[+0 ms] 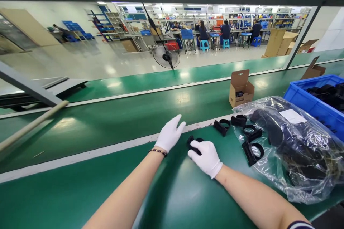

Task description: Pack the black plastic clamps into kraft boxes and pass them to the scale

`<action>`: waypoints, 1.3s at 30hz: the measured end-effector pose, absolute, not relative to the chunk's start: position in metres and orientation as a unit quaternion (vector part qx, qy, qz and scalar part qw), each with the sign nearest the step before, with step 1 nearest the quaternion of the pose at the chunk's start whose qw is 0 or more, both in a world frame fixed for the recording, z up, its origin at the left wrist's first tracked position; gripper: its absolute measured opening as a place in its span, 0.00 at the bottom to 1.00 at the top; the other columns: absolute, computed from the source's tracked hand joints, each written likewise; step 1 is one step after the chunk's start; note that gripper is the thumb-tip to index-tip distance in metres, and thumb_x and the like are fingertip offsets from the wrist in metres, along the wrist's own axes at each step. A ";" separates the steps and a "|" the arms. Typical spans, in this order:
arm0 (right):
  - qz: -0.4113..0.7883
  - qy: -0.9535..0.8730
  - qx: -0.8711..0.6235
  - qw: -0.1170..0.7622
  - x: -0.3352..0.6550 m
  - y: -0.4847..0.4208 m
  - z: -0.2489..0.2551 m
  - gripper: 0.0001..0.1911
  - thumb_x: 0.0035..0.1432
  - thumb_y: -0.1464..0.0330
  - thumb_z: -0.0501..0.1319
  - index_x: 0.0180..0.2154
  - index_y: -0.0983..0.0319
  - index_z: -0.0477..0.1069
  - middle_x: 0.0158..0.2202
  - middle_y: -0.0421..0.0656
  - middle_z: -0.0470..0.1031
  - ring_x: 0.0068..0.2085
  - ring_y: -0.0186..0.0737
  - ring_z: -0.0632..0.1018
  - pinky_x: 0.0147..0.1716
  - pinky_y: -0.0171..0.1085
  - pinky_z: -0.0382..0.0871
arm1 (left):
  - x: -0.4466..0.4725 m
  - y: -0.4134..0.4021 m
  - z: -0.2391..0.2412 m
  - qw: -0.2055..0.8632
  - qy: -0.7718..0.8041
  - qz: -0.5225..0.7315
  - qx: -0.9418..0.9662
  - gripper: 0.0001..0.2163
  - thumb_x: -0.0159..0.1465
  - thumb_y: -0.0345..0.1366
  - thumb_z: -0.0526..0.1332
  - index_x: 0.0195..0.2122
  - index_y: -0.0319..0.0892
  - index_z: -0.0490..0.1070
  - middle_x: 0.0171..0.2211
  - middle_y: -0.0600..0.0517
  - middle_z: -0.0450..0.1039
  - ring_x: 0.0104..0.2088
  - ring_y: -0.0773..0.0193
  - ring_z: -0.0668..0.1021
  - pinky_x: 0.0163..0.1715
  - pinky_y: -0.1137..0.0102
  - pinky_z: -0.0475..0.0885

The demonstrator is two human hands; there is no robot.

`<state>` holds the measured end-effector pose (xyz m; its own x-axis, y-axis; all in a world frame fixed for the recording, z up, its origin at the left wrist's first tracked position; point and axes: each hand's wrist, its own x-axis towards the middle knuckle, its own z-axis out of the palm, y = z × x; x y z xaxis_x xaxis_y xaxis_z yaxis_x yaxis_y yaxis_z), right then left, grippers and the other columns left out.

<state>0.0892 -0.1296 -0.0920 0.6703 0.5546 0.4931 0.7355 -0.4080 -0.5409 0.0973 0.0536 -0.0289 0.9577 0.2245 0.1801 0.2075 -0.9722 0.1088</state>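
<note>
My left hand (170, 134), in a white glove, hovers over the white strip along the green surface with its fingers stretched out and nothing in them. Just right of it, my white-gloved right hand (206, 158) closes its fingers on a black ring-shaped bracket (190, 141), partly hidden under them. To the right lie several like parts: one black ring bracket (221, 128) close to the strip, others beside and on a clear plastic bag (285, 182). Dark pieces fill the bag, which carries a white label (292, 116).
An open cardboard box (243, 96) with a dark item inside stands on the far green belt (150, 105). At the right is a blue crate (303, 94) of black parts. A fan (166, 57) hangs ahead; a pale pole (32, 126) slants in from the left. People sit at distant benches.
</note>
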 end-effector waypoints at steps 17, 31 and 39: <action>-0.121 -0.507 -0.798 0.301 0.086 -0.119 -0.101 0.04 0.54 0.65 0.57 0.33 0.57 0.69 0.30 0.39 0.74 0.35 0.43 0.74 0.38 0.40 0.65 | 0.297 -0.064 -0.001 0.017 0.023 -0.007 1.000 0.17 0.67 0.45 0.56 0.50 0.39 0.68 0.48 0.46 0.72 0.46 0.58 0.76 0.48 0.56 0.72; -0.275 -0.503 -0.718 0.395 0.064 -0.146 -0.096 0.24 0.65 0.69 0.49 0.61 0.63 0.48 0.45 0.51 0.71 0.47 0.50 0.73 0.53 0.55 0.64 | 0.013 0.075 0.008 0.012 0.159 0.048 0.986 0.14 0.68 0.40 0.50 0.34 0.42 0.74 0.34 0.45 0.77 0.37 0.57 0.78 0.38 0.66 0.70; -0.311 -0.593 -0.609 0.425 0.002 -0.161 -0.025 0.28 0.63 0.70 0.57 0.62 0.64 0.52 0.43 0.49 0.72 0.45 0.46 0.75 0.52 0.55 0.68 | -0.164 0.027 -0.065 0.189 0.138 0.409 0.882 0.33 0.64 0.57 0.52 0.64 0.43 0.53 0.57 0.40 0.65 0.59 0.49 0.68 0.58 0.53 0.63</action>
<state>0.0019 -0.1607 -0.0249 0.1037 0.4590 0.8824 0.9867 0.0641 -0.1493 -0.1639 0.0269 -0.0647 0.6277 0.3977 0.6692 0.0886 -0.8906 0.4461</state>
